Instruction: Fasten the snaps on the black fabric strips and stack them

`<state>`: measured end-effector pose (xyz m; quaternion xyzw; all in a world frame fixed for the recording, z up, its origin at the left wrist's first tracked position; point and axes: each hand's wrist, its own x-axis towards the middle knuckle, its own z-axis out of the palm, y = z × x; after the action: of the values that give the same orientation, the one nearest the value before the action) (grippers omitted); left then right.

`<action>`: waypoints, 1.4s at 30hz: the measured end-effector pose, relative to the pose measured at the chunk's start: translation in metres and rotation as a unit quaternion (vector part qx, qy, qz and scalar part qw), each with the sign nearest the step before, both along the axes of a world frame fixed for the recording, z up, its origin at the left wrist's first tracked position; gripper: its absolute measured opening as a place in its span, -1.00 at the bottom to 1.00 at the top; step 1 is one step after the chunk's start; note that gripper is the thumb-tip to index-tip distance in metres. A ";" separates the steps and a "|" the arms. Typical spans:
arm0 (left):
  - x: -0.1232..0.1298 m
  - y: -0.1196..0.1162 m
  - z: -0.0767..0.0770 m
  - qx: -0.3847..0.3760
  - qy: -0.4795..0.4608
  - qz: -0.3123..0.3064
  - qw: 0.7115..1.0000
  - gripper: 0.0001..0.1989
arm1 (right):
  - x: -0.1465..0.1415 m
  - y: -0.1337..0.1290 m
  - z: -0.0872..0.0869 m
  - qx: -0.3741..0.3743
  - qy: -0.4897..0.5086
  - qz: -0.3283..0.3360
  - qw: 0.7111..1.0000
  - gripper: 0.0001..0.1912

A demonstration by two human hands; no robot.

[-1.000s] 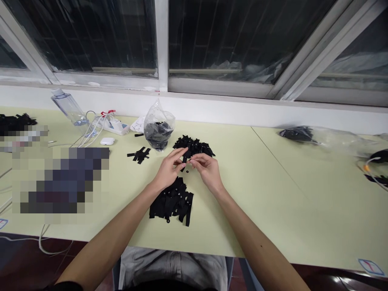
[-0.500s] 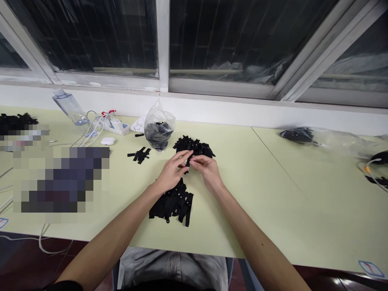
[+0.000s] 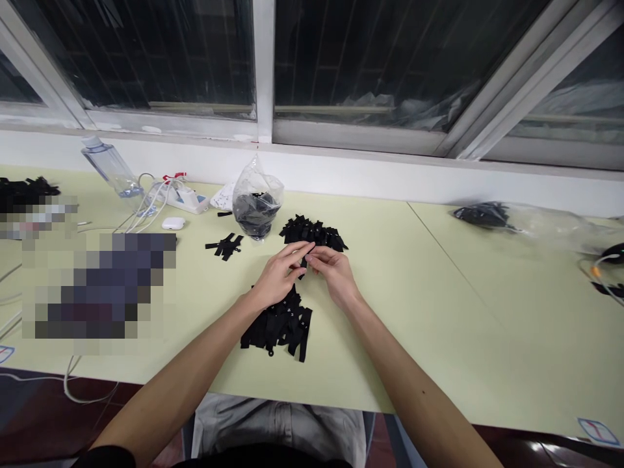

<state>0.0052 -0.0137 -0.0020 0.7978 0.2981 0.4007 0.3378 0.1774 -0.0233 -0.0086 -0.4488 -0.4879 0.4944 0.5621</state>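
Both hands meet at a short black zipper (image 3: 303,265) above the table. My left hand (image 3: 280,276) has its fingertips closed at the upper part of this zipper, thumb below and fingers above. From the other side, my right hand (image 3: 335,273) pinches it near the top between thumb and fingers. The zipper's finer details are partly covered by the fingertips. Just beyond the hands lies a heap of black zippers (image 3: 312,229). Nearer my body, partly under my left wrist, is another pile of black zippers (image 3: 277,328) with small shiny pieces on them.
A small group of zippers (image 3: 225,246) lies to the left, near a clear plastic bag (image 3: 257,201) holding black pieces. Farther left are a white earphone case (image 3: 173,223), a power strip (image 3: 188,199) with cables and a clear bottle (image 3: 111,168). Another plastic bag (image 3: 546,227) lies at right.
The hands stay at nearly the same place with the zipper between them; the fingertips have shifted very slightly. The camera view has moved a little.
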 end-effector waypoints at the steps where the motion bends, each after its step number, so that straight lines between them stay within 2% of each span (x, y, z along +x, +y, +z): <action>1: 0.000 0.000 0.001 -0.001 0.001 -0.002 1.000 -0.44 | 0.000 0.000 0.000 -0.002 -0.002 0.006 1.000 -0.69; 5: 0.000 0.000 0.003 -0.019 -0.031 0.007 0.999 -0.42 | 0.001 0.000 0.004 0.005 0.009 -0.026 1.000 -0.70; 8: 0.000 0.003 -0.001 -0.036 -0.038 0.052 0.997 -0.41 | 0.008 0.000 0.009 0.012 0.038 -0.053 0.998 -0.69; 10: 0.000 0.006 -0.007 -0.037 0.010 0.077 0.996 -0.50 | 0.012 0.000 0.012 0.012 0.054 -0.042 0.998 -0.69; 14: 0.004 0.010 -0.018 -0.027 0.126 0.074 0.989 -0.80 | 0.014 -0.001 0.014 0.008 0.087 0.000 0.996 -0.73; 18: 0.007 0.011 -0.019 -0.012 0.166 0.084 0.982 -0.93 | 0.009 -0.003 0.014 0.005 0.085 0.024 0.996 -0.73; 30: 0.005 0.004 -0.012 0.053 0.232 0.076 0.968 -0.89 | 0.008 -0.003 0.014 0.016 0.042 0.024 0.999 -0.71; 36: 0.001 0.007 -0.009 0.031 0.180 0.084 0.980 -0.86 | 0.006 -0.002 0.007 0.029 0.018 0.032 0.999 -0.70; 39: -0.002 0.007 -0.004 0.029 0.119 0.109 0.986 -0.84 | 0.005 -0.001 0.005 0.047 -0.002 0.031 0.998 -0.71; 42: -0.002 0.006 0.000 -0.012 0.029 0.134 0.990 -0.86 | 0.003 -0.001 0.004 0.060 -0.043 0.025 0.997 -0.70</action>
<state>0.0032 -0.0075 -0.0019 0.7576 0.4171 0.4156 0.2817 0.1805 -0.0246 -0.0042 -0.4227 -0.5519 0.4582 0.5539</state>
